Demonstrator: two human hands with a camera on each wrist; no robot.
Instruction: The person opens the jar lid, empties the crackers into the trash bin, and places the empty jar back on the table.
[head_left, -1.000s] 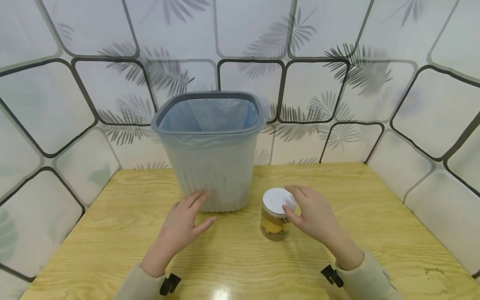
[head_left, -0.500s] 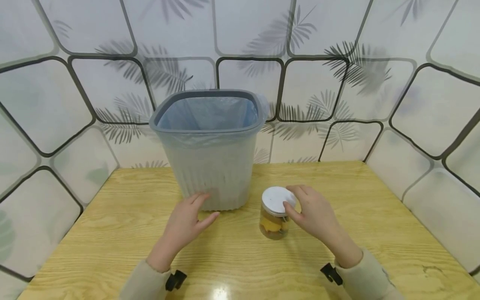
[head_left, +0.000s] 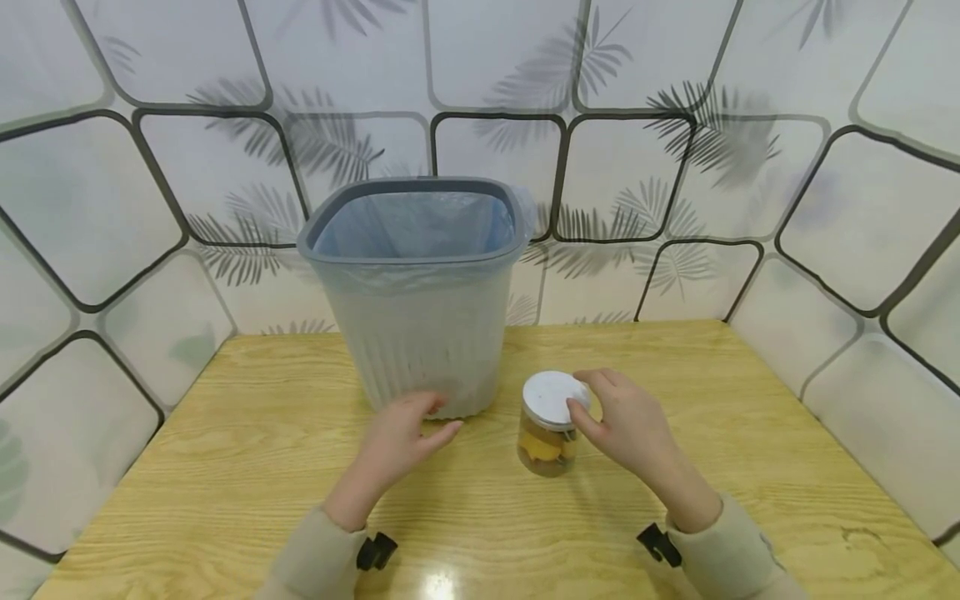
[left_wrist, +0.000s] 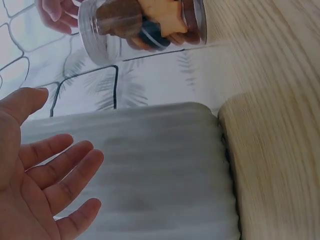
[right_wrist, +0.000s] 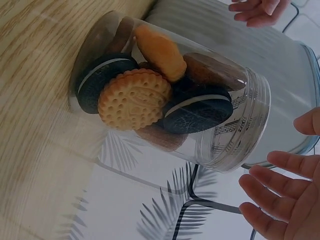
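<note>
From the head view, a clear jar (head_left: 548,433) with a white lid (head_left: 553,398) stands on the wooden surface (head_left: 225,467), just right of a grey bin (head_left: 420,292) lined with a bluish bag (head_left: 416,229). The right hand (head_left: 626,425) rests its relaxed fingers at the lid's edge; the left hand (head_left: 405,437), fingers loosely spread, sits at the bin's base. Panels printed with leaves (head_left: 675,167) wall the surface in.

In the left wrist view, the left hand's (left_wrist: 40,185) fingers lie straight beside the bin's ribbed wall (left_wrist: 160,170).

The right wrist view shows biscuits (right_wrist: 135,100) inside the jar (right_wrist: 170,95), with the right hand's fingers (right_wrist: 272,195) spread near its rim.
</note>
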